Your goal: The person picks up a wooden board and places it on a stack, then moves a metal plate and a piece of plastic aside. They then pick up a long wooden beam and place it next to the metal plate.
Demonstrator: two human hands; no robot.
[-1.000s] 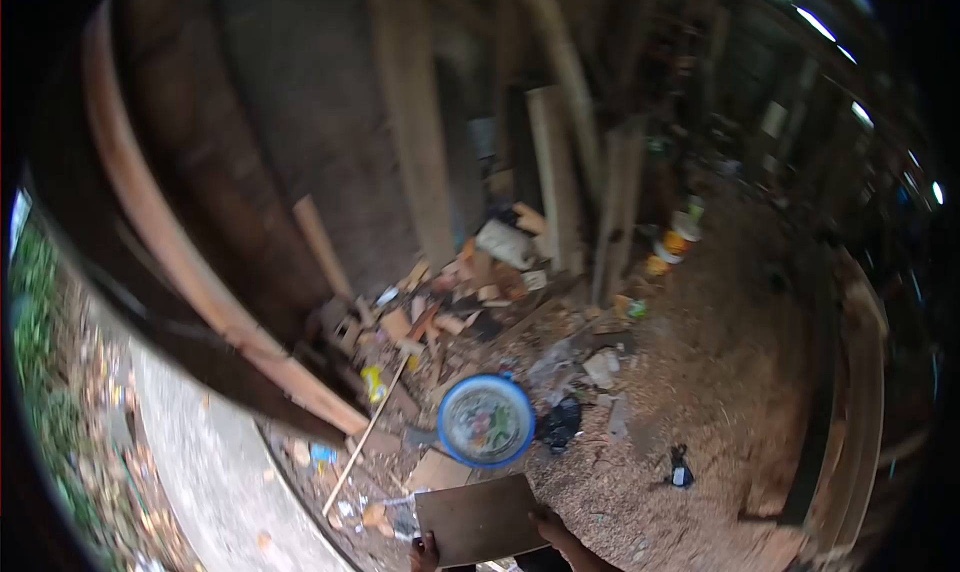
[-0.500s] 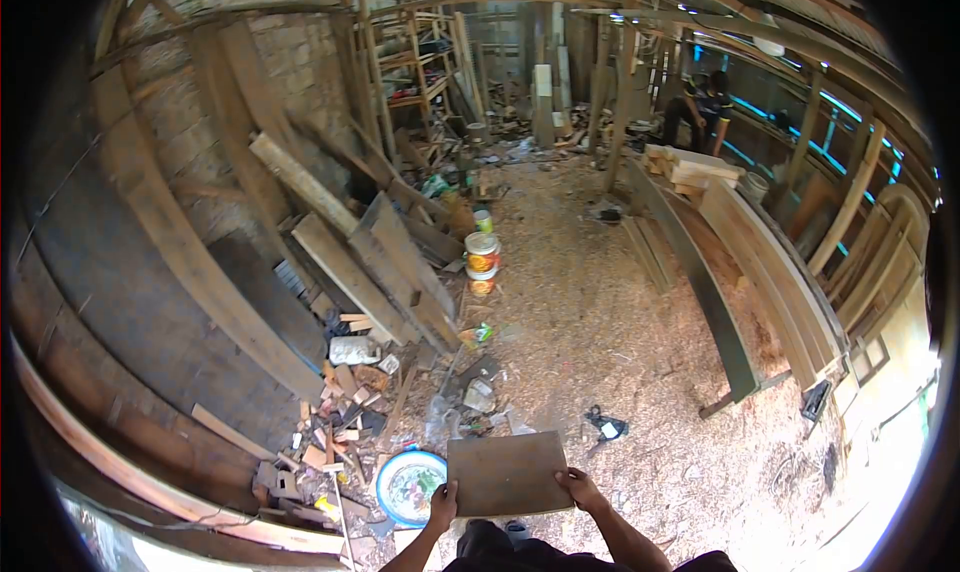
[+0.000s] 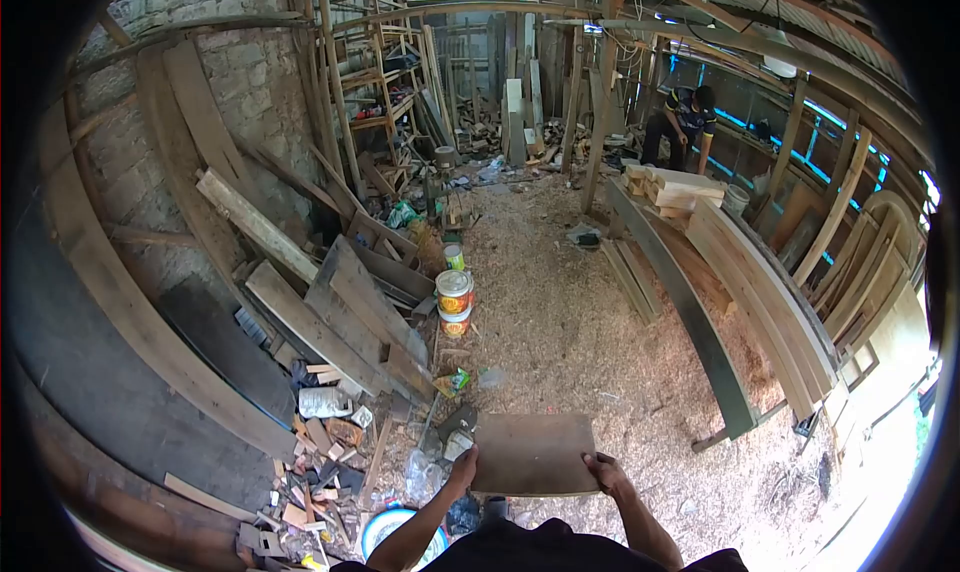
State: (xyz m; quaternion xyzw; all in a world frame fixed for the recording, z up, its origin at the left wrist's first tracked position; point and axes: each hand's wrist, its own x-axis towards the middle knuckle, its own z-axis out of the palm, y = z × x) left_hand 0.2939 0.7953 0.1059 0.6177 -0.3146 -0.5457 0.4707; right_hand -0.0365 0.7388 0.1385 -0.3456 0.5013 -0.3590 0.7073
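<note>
The board (image 3: 535, 454) is gripped at its left edge by our left hand (image 3: 465, 470) and at its right by our right hand (image 3: 607, 472), held before us above the shaving-strewn floor (image 3: 540, 322). We seem to be carrying it; moving on calls for an even grip. Its underside and our fingers beneath are hidden; our left arm and the frame's edge cut off the basin (image 3: 385, 517).

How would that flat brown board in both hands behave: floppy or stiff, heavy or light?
Probably stiff: the board spans from the left hand to the right hand without visible sag. It looks thin, so may be fairly light. Being flat, it would likely slide rather than roll.
</note>
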